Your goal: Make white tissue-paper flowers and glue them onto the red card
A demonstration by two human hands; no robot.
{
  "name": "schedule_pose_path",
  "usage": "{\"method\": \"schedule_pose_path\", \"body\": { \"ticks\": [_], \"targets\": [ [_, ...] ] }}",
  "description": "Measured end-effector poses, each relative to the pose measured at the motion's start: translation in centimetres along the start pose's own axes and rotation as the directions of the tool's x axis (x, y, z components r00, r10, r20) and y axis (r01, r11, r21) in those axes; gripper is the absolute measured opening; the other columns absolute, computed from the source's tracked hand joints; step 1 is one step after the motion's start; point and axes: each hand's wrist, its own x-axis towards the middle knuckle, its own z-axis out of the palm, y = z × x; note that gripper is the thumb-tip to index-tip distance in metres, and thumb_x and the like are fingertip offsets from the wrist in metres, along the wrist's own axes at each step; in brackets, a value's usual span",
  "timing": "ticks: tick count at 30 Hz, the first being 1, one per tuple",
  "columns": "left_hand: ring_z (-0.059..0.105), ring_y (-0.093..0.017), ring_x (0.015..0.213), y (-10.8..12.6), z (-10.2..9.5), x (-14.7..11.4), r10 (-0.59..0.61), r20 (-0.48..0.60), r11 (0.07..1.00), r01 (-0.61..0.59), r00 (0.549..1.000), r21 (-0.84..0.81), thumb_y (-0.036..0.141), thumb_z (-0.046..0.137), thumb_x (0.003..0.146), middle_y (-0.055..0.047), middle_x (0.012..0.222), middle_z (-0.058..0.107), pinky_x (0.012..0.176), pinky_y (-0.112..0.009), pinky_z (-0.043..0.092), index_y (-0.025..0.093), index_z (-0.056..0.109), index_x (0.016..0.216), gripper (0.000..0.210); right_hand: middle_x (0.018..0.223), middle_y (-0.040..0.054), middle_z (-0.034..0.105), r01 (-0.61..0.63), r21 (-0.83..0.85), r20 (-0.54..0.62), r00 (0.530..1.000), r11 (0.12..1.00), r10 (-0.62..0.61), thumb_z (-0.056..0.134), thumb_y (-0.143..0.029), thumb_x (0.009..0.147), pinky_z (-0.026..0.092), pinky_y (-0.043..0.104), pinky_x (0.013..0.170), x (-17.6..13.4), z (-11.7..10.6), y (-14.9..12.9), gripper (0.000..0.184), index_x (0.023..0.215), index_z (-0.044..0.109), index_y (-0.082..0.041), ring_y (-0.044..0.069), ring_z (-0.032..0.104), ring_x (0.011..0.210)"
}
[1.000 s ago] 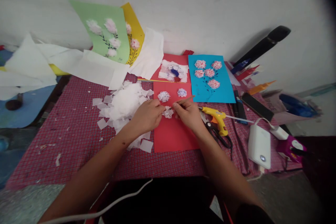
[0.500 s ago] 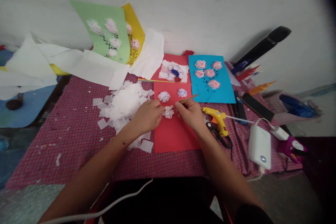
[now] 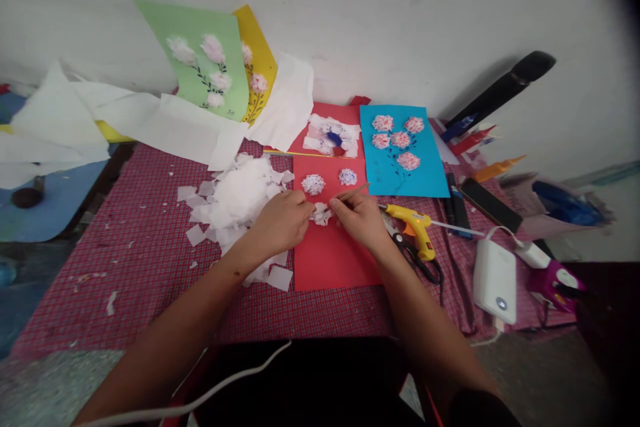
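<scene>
A white crumpled paper flower [image 3: 321, 214] sits on the red card [image 3: 336, 257] between my two hands. My left hand [image 3: 286, 221] is closed at the flower's left edge, its fingertips pinched; whatever is between them is hidden. A thin brown stick [image 3: 356, 191] slants up to the right from my right hand [image 3: 361, 219], which is closed around it with the fingertips beside the flower's right side. Higher on the same card are two more paper flowers, a speckled one [image 3: 313, 184] and a bluish one [image 3: 347, 177].
Left of the card lies a heap of white paper squares [image 3: 235, 197]. Behind it, stained paper [image 3: 331, 137] rests on red card. To the right are a blue flower card [image 3: 404, 150], yellow glue gun [image 3: 413, 223], scissors [image 3: 415, 257] and white power bank [image 3: 495, 279].
My right hand has shifted slightly left, and the stick's outer end has moved left with it. My left hand stays nearly still by the flower.
</scene>
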Motion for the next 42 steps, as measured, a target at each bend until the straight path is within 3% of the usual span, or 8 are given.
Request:
{"method": "schedule_pose_path", "body": {
  "ticks": [11,15,20,32,42],
  "targets": [
    [0.06,-0.027,0.09,0.0,0.1,0.0,0.004,-0.007,1.0,-0.004,1.0,-0.02,0.014,0.048,0.099,-0.012,0.095,0.062,0.083,-0.043,0.05,0.013,0.075,0.109,0.028,0.081,0.0068,0.077,0.06,-0.124,0.047,0.997,0.99,-0.055,0.058,-0.029,0.095,0.046,0.03,0.068,-0.2,-0.4,-0.9,0.019,0.085,0.071,-0.02,0.02,0.069,0.072],
    [0.06,-0.026,0.094,0.0,0.3,-0.1,0.031,-0.061,0.999,-0.032,0.998,-0.023,0.013,0.049,0.098,-0.011,0.099,0.062,0.086,-0.041,0.05,0.014,0.073,0.122,0.034,0.081,0.0071,0.077,0.067,-0.122,0.047,0.997,0.99,-0.062,0.057,-0.027,0.095,0.046,0.03,0.068,-0.2,-0.3,-0.8,0.02,0.084,0.071,-0.02,0.02,0.069,0.073],
    [0.059,-0.026,0.094,0.0,0.7,-0.2,0.062,-0.033,0.998,-0.062,0.998,0.005,0.014,0.048,0.1,-0.01,0.098,0.062,0.086,-0.041,0.05,0.019,0.069,0.135,0.04,0.076,0.005,0.074,0.033,-0.073,0.026,0.999,0.997,-0.031,0.058,-0.032,0.094,0.044,0.029,0.064,-0.1,-0.3,-0.7,0.02,0.084,0.071,-0.019,0.018,0.065,0.067],
    [0.06,-0.025,0.092,0.0,0.1,-0.2,0.035,-0.034,0.999,-0.035,0.999,-0.021,0.014,0.049,0.099,-0.01,0.097,0.063,0.086,-0.041,0.051,0.015,0.076,0.112,0.03,0.062,-0.0001,0.062,0.003,0.042,-0.051,0.999,0.999,-0.001,0.061,-0.042,0.093,0.041,0.028,0.056,-0.3,-0.9,0.2,0.025,0.08,0.067,-0.021,0.017,0.057,0.059],
    [0.06,-0.026,0.091,-0.1,0.0,-0.2,0.03,-0.009,0.999,-0.03,1.0,-0.021,0.015,0.05,0.099,-0.011,0.096,0.063,0.086,-0.042,0.05,0.014,0.076,0.105,0.027,0.066,-0.0004,0.064,0.005,0.216,-0.113,0.993,0.976,0.019,0.064,-0.044,0.092,0.045,0.029,0.056,0.0,-0.5,0.9,0.024,0.086,0.069,-0.021,0.015,0.057,0.056]
  ]
}}
